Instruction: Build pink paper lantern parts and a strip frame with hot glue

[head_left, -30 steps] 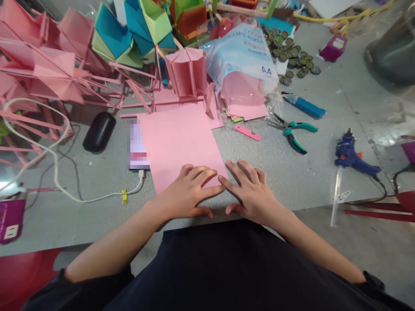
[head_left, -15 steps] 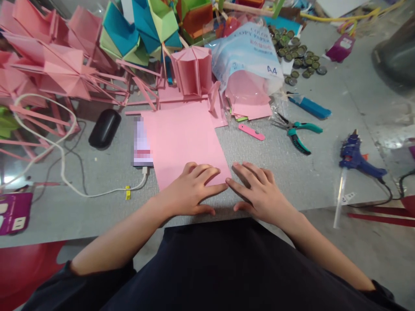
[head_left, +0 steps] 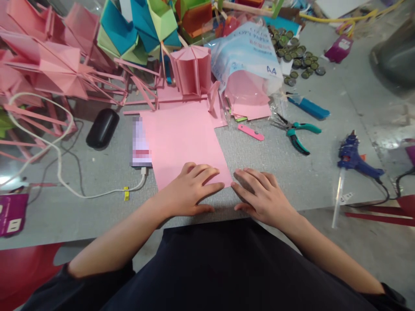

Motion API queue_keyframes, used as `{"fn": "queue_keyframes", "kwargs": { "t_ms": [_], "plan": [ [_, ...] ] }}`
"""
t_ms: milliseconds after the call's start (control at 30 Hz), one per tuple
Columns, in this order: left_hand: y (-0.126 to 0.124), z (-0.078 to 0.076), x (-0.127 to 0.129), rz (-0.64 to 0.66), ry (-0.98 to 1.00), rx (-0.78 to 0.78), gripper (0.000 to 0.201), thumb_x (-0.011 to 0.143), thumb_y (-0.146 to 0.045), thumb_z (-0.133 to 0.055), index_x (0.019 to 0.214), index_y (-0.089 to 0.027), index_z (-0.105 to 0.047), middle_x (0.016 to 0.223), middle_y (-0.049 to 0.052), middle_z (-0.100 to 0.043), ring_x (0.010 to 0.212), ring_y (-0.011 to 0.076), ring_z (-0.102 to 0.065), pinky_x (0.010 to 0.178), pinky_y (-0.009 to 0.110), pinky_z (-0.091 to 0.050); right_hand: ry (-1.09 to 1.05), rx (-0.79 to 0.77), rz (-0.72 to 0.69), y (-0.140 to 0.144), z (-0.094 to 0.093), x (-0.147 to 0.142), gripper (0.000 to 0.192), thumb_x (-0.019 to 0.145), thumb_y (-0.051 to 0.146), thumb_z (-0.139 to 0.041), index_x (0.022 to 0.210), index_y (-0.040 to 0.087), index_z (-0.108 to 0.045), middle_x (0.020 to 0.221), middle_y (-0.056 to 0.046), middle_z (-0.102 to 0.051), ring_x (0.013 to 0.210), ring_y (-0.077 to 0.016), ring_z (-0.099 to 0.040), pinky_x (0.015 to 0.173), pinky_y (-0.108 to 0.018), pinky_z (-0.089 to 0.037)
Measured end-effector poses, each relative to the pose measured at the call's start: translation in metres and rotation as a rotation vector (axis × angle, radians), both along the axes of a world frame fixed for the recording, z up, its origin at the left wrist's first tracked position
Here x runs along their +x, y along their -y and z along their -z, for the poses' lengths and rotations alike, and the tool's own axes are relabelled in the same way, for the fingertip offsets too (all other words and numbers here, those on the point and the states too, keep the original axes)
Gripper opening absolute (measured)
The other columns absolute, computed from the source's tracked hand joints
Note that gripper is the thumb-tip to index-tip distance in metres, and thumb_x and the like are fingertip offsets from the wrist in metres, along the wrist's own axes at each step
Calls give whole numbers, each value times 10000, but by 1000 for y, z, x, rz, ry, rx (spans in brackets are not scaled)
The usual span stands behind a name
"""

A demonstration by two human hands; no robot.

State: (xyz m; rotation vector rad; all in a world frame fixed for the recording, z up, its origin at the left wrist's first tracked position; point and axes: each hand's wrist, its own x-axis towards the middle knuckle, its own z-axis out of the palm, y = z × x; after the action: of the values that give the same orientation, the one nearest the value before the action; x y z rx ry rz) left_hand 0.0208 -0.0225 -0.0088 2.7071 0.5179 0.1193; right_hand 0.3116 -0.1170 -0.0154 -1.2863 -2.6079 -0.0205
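A sheet of pink paper (head_left: pixel 184 138) lies flat in front of me, its near edge under my left hand (head_left: pixel 194 190). That hand rests with its fingers spread, palm down. My right hand (head_left: pixel 259 192) lies palm down with fingers apart, just beyond the sheet's near right corner; its index fingertip is at that corner. Neither hand grips anything. Behind the sheet stands a folded pink paper form (head_left: pixel 191 71) on more pink paper. The sheet's left edge meets a phone (head_left: pixel 141 144) with a blurred screen and a white cable plugged in.
To the right lie a pink folding knife (head_left: pixel 250 132), pliers (head_left: pixel 294 131), a blue-handled tool (head_left: pixel 309 106) and a blue glue gun (head_left: pixel 356 157). A copy paper bag (head_left: pixel 246 60) and several bottle caps (head_left: pixel 298 56) sit behind. Pink paper constructions (head_left: pixel 55 65) and a black case (head_left: pixel 103 128) occupy the left.
My right hand has shifted slightly right and toward me. My left hand stays nearly where it was on the paper. The whole view has drifted slightly.
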Motion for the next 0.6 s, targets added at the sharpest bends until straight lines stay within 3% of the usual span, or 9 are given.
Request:
{"fn": "queue_keyframes", "kwargs": {
  "t_ms": [333, 600],
  "plan": [
    [0, 0, 0, -5, 22, -8, 652, 954, -568, -782, 1505, -254, -631, 1586, 193, -552, 1409, 426, -498, 1147, 620, -365, -36, -7, 0, -1, 3, 0, 459, 1039, 430, -686, 1438, 203, -669, 1522, -192, -654, 1412, -364, -542, 1043, -503, -486],
    [0, 1, 0, 0, 17, -1, 670, 957, -592, -773, 1514, -249, -630, 1583, 200, -554, 1409, 426, -496, 1148, 627, -358, -4, 14, -9, -2, 3, -3, 438, 1073, 454, -626, 1391, 158, -683, 1529, -224, -647, 1374, -365, -569, 1023, -511, -509]
  ]
}}
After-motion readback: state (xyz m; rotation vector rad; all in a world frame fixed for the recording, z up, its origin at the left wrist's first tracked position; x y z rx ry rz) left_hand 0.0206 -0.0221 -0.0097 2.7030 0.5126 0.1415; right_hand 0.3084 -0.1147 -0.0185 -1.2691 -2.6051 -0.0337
